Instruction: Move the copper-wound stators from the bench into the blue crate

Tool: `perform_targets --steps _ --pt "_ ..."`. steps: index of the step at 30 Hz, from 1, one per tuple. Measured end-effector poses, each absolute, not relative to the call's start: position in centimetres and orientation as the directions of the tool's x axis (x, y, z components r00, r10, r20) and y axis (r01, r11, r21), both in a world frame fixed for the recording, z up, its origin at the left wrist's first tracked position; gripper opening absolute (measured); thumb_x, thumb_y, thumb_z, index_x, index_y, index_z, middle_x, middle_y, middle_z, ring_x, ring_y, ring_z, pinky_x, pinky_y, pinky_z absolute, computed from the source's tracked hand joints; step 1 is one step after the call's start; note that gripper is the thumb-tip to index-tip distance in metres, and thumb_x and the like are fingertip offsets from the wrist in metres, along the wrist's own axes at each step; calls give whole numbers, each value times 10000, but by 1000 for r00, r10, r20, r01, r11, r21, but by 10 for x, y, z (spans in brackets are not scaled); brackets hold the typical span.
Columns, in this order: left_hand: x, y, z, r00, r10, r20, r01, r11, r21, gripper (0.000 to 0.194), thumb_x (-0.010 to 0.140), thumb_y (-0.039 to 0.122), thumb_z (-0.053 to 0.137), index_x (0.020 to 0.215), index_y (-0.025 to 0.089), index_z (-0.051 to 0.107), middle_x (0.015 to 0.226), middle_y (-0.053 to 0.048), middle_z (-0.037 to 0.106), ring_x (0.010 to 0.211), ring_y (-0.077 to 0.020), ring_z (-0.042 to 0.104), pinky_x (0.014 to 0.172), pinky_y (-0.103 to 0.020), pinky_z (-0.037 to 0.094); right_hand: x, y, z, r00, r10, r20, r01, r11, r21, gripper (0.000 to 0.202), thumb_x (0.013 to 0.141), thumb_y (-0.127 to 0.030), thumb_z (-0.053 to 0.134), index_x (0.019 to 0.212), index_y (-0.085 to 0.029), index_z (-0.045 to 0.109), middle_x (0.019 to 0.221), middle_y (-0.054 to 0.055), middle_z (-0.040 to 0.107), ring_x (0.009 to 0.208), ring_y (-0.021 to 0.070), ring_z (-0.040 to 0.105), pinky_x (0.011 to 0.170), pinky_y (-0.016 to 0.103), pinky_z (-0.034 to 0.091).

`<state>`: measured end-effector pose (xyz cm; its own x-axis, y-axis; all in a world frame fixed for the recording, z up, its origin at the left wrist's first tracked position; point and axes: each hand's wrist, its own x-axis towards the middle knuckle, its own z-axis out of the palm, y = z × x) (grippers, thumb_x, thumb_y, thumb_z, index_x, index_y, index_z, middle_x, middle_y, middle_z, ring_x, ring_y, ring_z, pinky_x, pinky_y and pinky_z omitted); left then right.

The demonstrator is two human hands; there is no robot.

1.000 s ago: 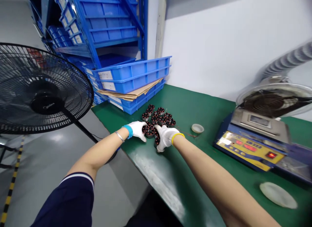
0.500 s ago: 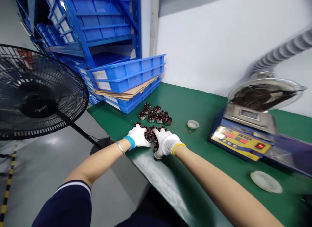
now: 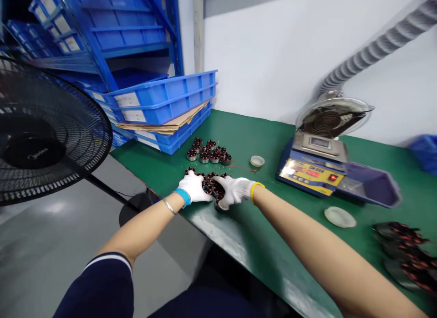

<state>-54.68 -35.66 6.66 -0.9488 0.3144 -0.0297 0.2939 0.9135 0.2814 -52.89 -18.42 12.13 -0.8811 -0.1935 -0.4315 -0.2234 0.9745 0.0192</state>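
Observation:
Both of my hands wear white gloves and cup a cluster of motor stators point(image 3: 207, 187), dark round parts with copper windings, on the green table. My left hand point(image 3: 194, 187) presses against the cluster's left side, thumb along its near edge. From the right, my right hand point(image 3: 233, 190) curls its fingers over the stators, thumb at the near one. The gloves partly hide the cluster. Just beyond, another group of stators point(image 3: 215, 157) stands in rows on the table.
Blue crates point(image 3: 164, 97) with cardboard between them stand at the back left, near a black fan point(image 3: 44, 140). A soldering pot point(image 3: 307, 172) with an extraction hose point(image 3: 372, 49) is on the right. Small white dishes point(image 3: 257, 161) and more stators point(image 3: 403, 249) lie about the green table point(image 3: 239, 126).
The view has swung right, bringing the stators at the right edge into sight. Both hands stay around the cluster; the right hand's fingers have shifted slightly over it.

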Motion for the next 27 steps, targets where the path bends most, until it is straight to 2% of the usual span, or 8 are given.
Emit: perform_targets --steps 3,8,13,16,19,24,27 --pt "-547 -355 68 -949 312 -42 286 912 295 884 420 770 679 1101 214 590 1127 -154 393 987 -338 577 846 -397 488 -530 -188 126 -855 -177 -488 -208 978 9 1084 594 -413 666 1556 -282 183 1266 80 550 986 227 621 737 278 529" --pt "-545 -353 69 -950 307 -52 278 911 306 894 408 764 682 1105 212 597 1121 -156 394 1014 -338 569 865 -381 480 -531 -198 119 -905 -155 -396 -235 959 160 1088 618 -436 716 1556 -229 204 1392 173 406 1204 315 510 945 372 475" --pt "-544 -355 69 -950 312 -30 290 911 294 864 443 767 651 1111 221 604 1116 -157 402 1003 -328 574 860 -372 480 -525 -203 116 -923 -143 -358 -236 943 233 991 653 -431 715 1522 -237 278 1354 146 443 1158 326 540 927 435 487" --pt "-543 -354 68 -945 327 -13 310 907 283 801 475 712 653 1108 224 606 1115 -160 409 998 -327 575 848 -372 484 -525 -202 114 -934 -126 -335 -214 947 239 1009 637 -440 721 1519 -248 269 1348 148 439 1137 329 553 904 437 497" --pt "-543 -350 68 -952 307 0 294 912 285 799 465 694 671 1098 209 608 1122 -172 414 985 -333 580 849 -385 484 -528 -201 112 -943 -106 -316 -184 956 229 1028 614 -522 720 1507 -253 289 1357 165 413 1126 341 557 885 429 502" --pt "-538 -346 66 -958 283 44 284 917 279 775 514 714 627 1090 195 604 1116 -164 416 1001 -327 568 850 -394 485 -526 -192 106 -951 -159 -266 -206 966 158 968 610 -553 684 1473 -270 349 1298 139 468 1109 316 568 884 392 501" --pt "-529 -343 61 -958 279 69 287 920 266 758 528 711 613 1084 197 596 1122 -153 403 987 -307 566 840 -389 489 -516 -181 101 -960 -175 -220 -201 974 105 966 586 -546 673 1462 -276 369 1287 140 474 1091 328 571 876 414 498"
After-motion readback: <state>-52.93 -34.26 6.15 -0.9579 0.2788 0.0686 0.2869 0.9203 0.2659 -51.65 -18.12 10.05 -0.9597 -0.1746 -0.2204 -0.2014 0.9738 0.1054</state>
